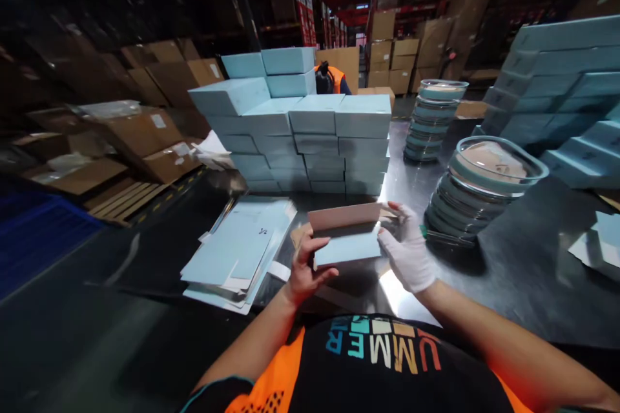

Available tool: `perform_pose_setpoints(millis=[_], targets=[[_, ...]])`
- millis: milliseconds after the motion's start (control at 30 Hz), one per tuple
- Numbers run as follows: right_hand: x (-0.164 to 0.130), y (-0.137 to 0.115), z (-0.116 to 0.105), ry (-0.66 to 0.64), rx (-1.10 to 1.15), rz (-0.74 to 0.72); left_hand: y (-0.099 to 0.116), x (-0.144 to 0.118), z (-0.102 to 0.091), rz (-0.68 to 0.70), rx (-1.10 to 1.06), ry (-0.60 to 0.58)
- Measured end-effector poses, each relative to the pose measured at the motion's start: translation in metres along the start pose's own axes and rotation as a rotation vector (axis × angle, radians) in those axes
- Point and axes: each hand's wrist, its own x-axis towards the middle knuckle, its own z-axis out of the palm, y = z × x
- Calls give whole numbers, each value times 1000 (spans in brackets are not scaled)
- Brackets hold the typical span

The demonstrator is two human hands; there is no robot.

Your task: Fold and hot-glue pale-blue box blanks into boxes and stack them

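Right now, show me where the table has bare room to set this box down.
Bare metal table lies right of the near stack of lidded bowls, before the blue boxes at the far right. A narrow strip runs between the two bowl stacks. It is crowded left of the hands, where flat blue cartons lie, and ahead at the stacked boxes.

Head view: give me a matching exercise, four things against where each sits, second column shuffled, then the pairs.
Things:
1. half-folded blue box
2. flat box blanks
3. stacked closed boxes
4. stack of lidded glass bowls

Places:
A. piled flat on the table, beside the left hand
B. far side of the table, centre
C. held between both hands, the right hand gloved
D. right of the hands on the table

Pairs: 1-C, 2-A, 3-B, 4-D
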Motion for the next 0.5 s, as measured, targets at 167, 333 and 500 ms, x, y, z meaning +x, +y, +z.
perform_pose_setpoints(millis=[167,333,500], targets=[[11,17,-66,-234,-666,249,2,8,-17,-66,15,211],[-2,40,-90,-354,-656,566,16,26,-8,-86,-107,249],[-35,26,-96,63,-531,551,26,35,-1,-223,-216,257]])
